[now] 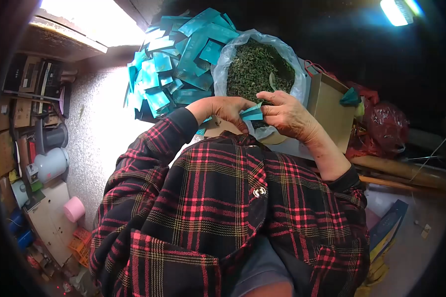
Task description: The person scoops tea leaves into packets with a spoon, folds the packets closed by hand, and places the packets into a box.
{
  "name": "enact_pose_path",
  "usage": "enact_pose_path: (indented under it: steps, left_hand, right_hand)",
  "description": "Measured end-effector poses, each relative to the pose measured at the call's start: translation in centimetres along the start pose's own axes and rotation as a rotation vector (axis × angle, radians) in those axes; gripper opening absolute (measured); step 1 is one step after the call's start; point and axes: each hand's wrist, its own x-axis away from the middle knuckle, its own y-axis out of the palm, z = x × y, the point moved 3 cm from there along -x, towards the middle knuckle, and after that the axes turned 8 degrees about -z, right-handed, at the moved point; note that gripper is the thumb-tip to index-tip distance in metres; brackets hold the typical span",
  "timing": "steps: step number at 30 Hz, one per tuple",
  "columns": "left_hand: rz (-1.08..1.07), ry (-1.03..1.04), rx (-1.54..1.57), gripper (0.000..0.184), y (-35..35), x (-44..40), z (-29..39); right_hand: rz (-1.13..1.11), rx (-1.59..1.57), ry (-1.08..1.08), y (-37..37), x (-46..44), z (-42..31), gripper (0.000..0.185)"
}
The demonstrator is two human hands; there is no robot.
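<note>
Between my two hands is a small teal packet [252, 113], held in front of my chest. My left hand [227, 110] grips its left side, thumb and fingers closed on it. On the other side my right hand [286, 115] pinches the packet's right edge, with the index finger raised a little. Just beyond them stands a clear plastic bag [221, 67] full of dried, crumbled green leaves [255, 62]. A heap of similar flat teal packets [158, 81] lies to the left of the bag. Whether the held packet contains anything is hidden.
An open cardboard box [334, 111] sits right of the bag, with red plastic bags [381, 126] beside it. On the left are a bright window [94, 20], a speckled floor [91, 133], a pink container [74, 209] and an orange crate [79, 246].
</note>
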Motion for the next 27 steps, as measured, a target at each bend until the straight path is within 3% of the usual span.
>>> enact_pose_path:
  steps: [3,7,10,15,17,19,22,27]
  left_hand:
    - [0.022,-0.051,-0.045,0.054,0.3,-0.5,-0.1]
    - [0.143,0.063,-0.053,0.059,0.4,-2.3,-1.6]
    - [0.101,0.262,0.194,0.056,0.4,-2.3,-1.9]
    - [0.055,0.142,0.250,0.053,-0.1,-2.1,-2.2]
    - [0.130,0.098,0.125,0.054,-0.4,-2.2,-1.5]
    - [0.167,0.075,0.063,0.054,-0.5,-2.2,-1.5]
    - [0.350,0.200,0.050,0.058,-0.5,-2.3,-2.2]
    - [0.411,0.217,0.000,0.062,-0.6,-2.2,-3.4]
  right_hand:
    - [-0.019,-0.024,0.034,0.4,0.1,0.5,0.009]
    - [-0.001,-0.032,0.074,-0.1,0.2,1.5,0.011]
    - [0.026,-0.039,0.103,-0.2,0.4,1.6,0.013]
    - [0.039,-0.074,0.113,0.3,0.2,1.8,0.015]
    - [0.031,-0.092,0.108,0.4,0.0,1.8,0.015]
    - [0.101,-0.156,0.149,-0.2,-0.1,1.9,0.017]
    - [0.182,-0.243,0.203,-0.7,0.2,2.1,0.021]
    - [0.423,-0.469,0.387,-1.1,1.6,3.2,0.024]
